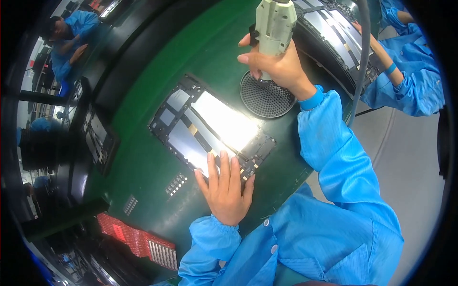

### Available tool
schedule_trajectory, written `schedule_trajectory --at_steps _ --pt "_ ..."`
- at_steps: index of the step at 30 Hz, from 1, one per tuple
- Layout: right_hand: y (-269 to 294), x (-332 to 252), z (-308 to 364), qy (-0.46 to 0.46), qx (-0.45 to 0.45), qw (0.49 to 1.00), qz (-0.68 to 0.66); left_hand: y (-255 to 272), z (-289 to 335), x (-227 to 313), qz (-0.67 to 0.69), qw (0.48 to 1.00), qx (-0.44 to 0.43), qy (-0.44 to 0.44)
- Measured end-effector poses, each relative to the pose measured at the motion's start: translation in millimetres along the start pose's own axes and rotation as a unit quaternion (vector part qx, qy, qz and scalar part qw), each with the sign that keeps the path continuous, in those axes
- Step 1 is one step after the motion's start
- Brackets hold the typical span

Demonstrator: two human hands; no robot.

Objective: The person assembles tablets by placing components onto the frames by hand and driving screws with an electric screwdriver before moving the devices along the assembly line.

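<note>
An opened tablet [183, 138], with silver plates and dark ribbon strips inside, lies flat and slanted on the green work table. My left hand [226, 195] rests on its near edge, fingers spread and stretched over the inner parts; it holds nothing. My right hand [281, 66] is wrapped round a pale electric screwdriver [275, 28], which points down. Under the tool's lower end is a round dark dish [267, 102] with a grid of small holes. The screwdriver's tip is hidden, so I cannot tell whether it touches the dish.
Small metallic pieces [176, 184] lie in rows left of my left hand, with a smaller group [130, 205] farther left. Red bubble wrap [126, 232] is at the lower left. Another opened device [95, 138] stands leftward. A grey cable [364, 62] hangs near a co-worker's sleeve [405, 93] and more tablets [334, 38].
</note>
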State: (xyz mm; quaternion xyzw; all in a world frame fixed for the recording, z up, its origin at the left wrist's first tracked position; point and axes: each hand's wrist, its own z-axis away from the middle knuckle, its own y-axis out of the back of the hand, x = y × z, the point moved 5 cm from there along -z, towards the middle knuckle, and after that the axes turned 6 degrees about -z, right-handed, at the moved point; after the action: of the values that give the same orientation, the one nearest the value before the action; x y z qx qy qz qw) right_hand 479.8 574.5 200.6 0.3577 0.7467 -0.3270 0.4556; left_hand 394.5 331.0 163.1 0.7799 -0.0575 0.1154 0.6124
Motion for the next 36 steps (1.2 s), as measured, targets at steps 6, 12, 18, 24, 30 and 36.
schedule_trajectory --at_steps 6,12,18,24,30,36 --pt "-16.1 3.8 9.4 0.005 0.018 1.000 0.011 8.4 15.0 -15.4 -0.017 1.000 -0.003 0.019" --pt "11.5 -16.4 7.9 0.074 -0.005 0.997 0.031 45.6 40.8 -60.6 0.036 0.986 0.157 0.049" --pt "-12.4 -8.1 11.6 0.074 -0.072 0.994 0.037 64.5 59.2 -153.6 0.052 0.952 0.067 0.293" --pt "0.5 -9.4 15.0 0.062 -0.016 0.993 0.096 61.8 49.5 -163.2 0.129 0.939 -0.067 0.312" --pt "5.3 -3.3 17.7 0.029 -0.018 0.995 0.091 48.4 52.3 -189.0 0.384 0.851 -0.088 0.348" --pt "4.1 -8.2 21.4 0.032 -0.020 0.996 0.077 65.4 38.3 -173.2 0.130 0.939 -0.110 0.299"
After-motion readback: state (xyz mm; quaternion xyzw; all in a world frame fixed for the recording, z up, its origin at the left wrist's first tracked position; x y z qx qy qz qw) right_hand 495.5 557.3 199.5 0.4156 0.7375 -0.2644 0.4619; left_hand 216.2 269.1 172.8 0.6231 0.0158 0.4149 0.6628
